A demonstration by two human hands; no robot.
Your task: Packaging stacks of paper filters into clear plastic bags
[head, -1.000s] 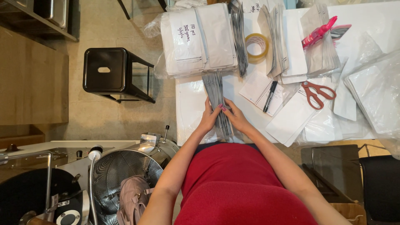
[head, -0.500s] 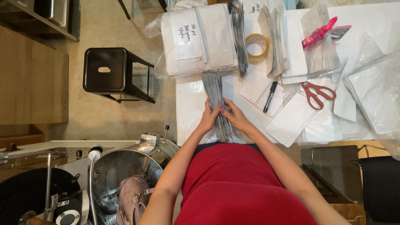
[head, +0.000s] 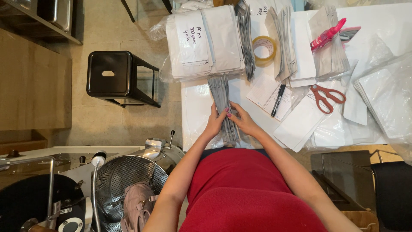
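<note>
Table: a white table (head: pixel 201 107) runs across the upper right of the view, crowded with packaging goods.
Arms: both bare forearms reach forward from a red top, converging at the table's near edge.
Pouch stacks: bundles of flat white pouches (head: pixel 206 43) in clear wrap lie at the far left of the table; more bundles stand on edge beside them.
Stool: a black metal stool (head: pixel 113 75) stands on the floor left of the table, well apart from the hands.
Row of pouches: a long, narrow row of grey pouches (head: pixel 221 92) stands on edge, running from the white stacks toward the person, its near end between the two hands.
Left hand: the left hand (head: pixel 216 123) presses against the left side of the row, palm inward, fingers curled over its top edge.
Right hand: the right hand (head: pixel 243 121) presses the right side, fingertips on top, nearly meeting the left ones.
Grip: the two hands squeeze the row between them; neither closes around it alone.
Scissors: red-handled scissors (head: pixel 327 96) lie to the right, near a notepad.
Tape: a roll of clear tape (head: pixel 263 50) lies flat beyond the row.
Pen: a black pen (head: pixel 278 99) rests on the notepad (head: pixel 266 92), just right of the hands.
</note>
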